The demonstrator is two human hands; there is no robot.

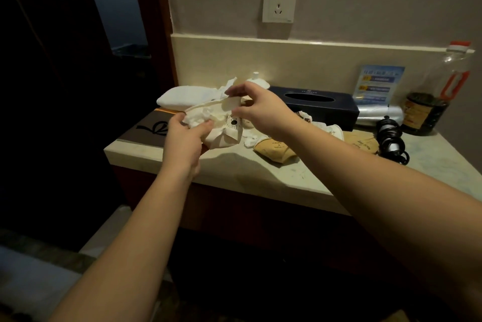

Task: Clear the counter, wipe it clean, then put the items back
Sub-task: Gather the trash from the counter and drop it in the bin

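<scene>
The left hand (pixel 186 136), nearest the camera, gripped a crumpled paper bag (pixel 221 126) from below, just above the counter (pixel 234 167). The right hand (pixel 257 106) pinched a loose white flap at the top of the bag, a little above and beyond the left hand. The bag looked light, soft and easy to tear, so I would support it under the bottom. To the right of the hands lay brown paper cups (pixel 273 149) and a dark tissue box (pixel 313 105).
</scene>
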